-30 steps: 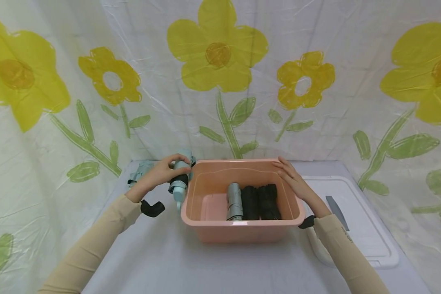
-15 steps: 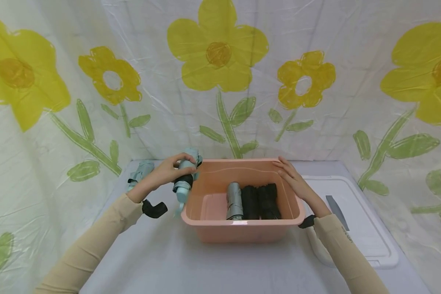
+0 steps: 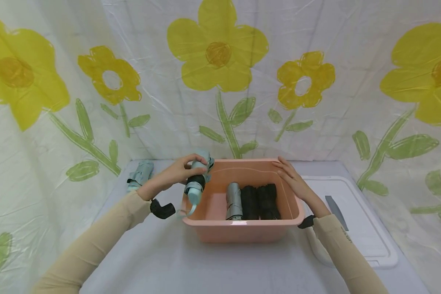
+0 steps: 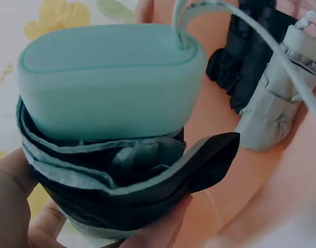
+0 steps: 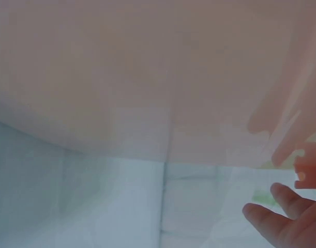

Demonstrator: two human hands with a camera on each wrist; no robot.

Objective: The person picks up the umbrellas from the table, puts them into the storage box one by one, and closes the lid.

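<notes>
Teal umbrella | handle nearward, slightly left | long axis front-to-back

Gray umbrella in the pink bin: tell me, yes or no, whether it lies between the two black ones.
No, in the head view the gray umbrella lies left of both black umbrellas.

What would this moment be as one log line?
left hand: holds teal umbrella at left rim of bin; right hand: on right rim; bin: grey umbrella, two black umbrellas; table: second teal umbrella, white lid
</notes>
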